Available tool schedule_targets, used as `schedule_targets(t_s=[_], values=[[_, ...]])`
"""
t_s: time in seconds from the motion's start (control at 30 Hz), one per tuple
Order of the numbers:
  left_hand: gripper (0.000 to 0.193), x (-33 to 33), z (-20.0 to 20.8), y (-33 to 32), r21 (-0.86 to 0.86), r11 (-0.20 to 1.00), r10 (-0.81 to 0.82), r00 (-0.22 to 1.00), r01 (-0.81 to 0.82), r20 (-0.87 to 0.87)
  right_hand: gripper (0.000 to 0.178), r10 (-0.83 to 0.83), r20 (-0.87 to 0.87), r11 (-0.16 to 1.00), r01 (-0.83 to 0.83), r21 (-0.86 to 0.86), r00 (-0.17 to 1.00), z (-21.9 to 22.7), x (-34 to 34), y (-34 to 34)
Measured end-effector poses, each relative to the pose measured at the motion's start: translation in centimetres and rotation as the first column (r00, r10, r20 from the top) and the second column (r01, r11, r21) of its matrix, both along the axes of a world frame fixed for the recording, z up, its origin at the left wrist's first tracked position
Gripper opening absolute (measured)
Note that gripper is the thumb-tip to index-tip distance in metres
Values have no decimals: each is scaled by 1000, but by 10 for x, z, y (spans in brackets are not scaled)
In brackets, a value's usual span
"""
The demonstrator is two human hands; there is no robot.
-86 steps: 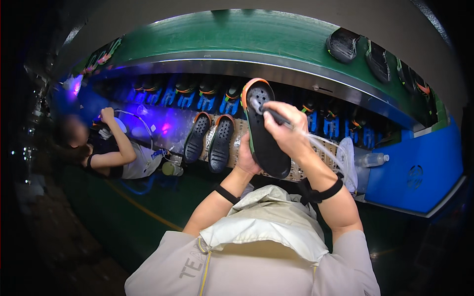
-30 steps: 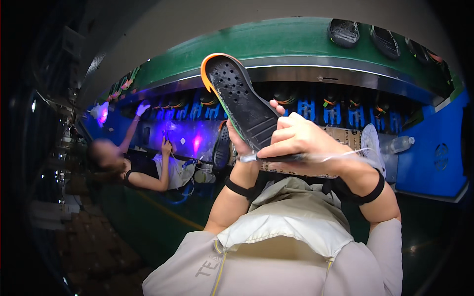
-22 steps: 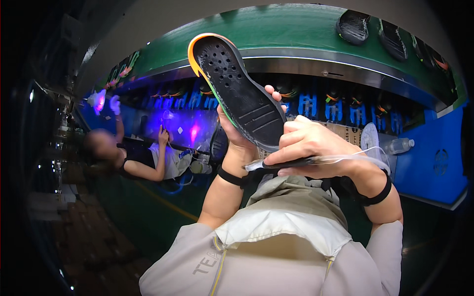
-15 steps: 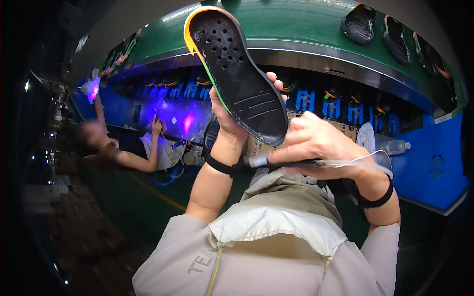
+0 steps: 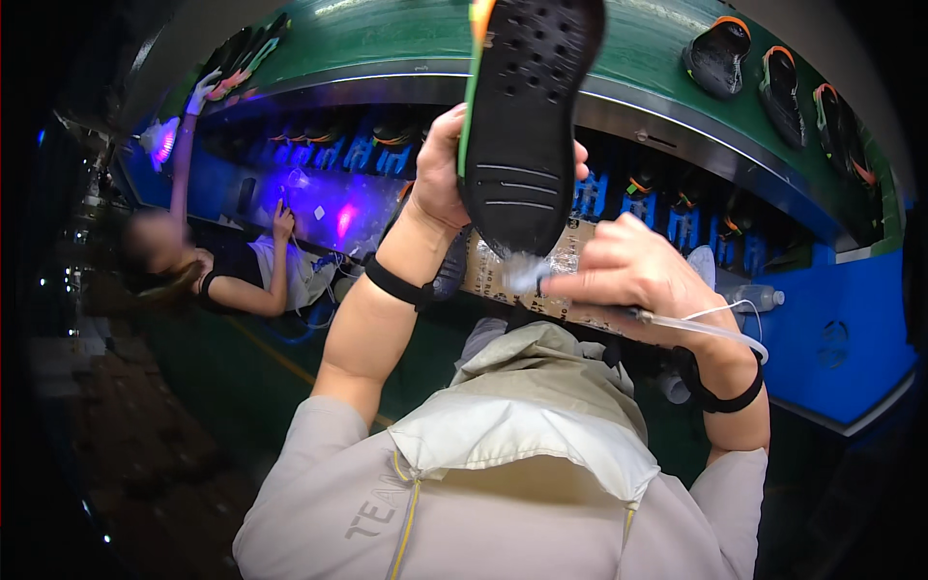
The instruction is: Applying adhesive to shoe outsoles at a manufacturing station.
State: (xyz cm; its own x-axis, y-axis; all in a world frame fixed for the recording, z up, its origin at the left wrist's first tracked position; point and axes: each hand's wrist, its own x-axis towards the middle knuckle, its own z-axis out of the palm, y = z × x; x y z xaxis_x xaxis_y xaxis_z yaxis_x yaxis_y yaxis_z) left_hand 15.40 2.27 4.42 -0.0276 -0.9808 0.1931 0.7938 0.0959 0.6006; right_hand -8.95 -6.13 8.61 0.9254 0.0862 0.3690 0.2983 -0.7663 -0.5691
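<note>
My left hand (image 5: 443,172) grips a black shoe sole (image 5: 522,135) with an orange and green rim, its fingers wrapped behind it. The sole stands nearly upright, its holed end cut off by the top edge, with wet-looking glossy patches. In my right hand (image 5: 633,275) is a brush (image 5: 522,274) with pale, motion-blurred bristles, at the sole's lower end. Whether the bristles touch it I cannot tell. A clear tube (image 5: 710,329) runs from the brush's handle along my right wrist.
A green conveyor belt (image 5: 648,58) behind a metal edge carries several soles (image 5: 718,58). Below it is a rack of blue holders (image 5: 684,227). Printed cardboard (image 5: 488,261) lies under my hands; a plastic bottle (image 5: 759,296) stands at right. At left a co-worker (image 5: 242,280) reaches toward the belt.
The sole has swung upright and moved right and up. The brush has come up to its lower end. The co-worker's gloved hand has risen toward the soles at the far left.
</note>
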Motion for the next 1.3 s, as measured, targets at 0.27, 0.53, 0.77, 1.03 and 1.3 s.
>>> schedule_targets(t_s=[0.27, 0.53, 0.77, 1.03, 1.3], values=[[71, 19, 4, -21, 127, 989, -111, 948, 76, 297, 36, -8, -43, 1000, 7, -28, 999, 4, 4, -1], [42, 31, -5, -28, 306, 939, -202, 972, 158, 118, 35, 34, -130, 999, -36, -9, 991, 10, 7, -7], [53, 2, -43, 0, 392, 906, -190, 981, 161, 34, 22, -465, -19, 815, 437, 381, 885, -21, -3, -23], [72, -14, -11, 6, 222, 966, -124, 991, 131, -42, 29, -749, 273, 639, 549, 539, 604, -20, -67, -11], [48, -1, 22, -165, 382, 664, 520, 764, -642, 381, 35, -833, 226, 530, 610, 589, 505, -68, -105, 20]])
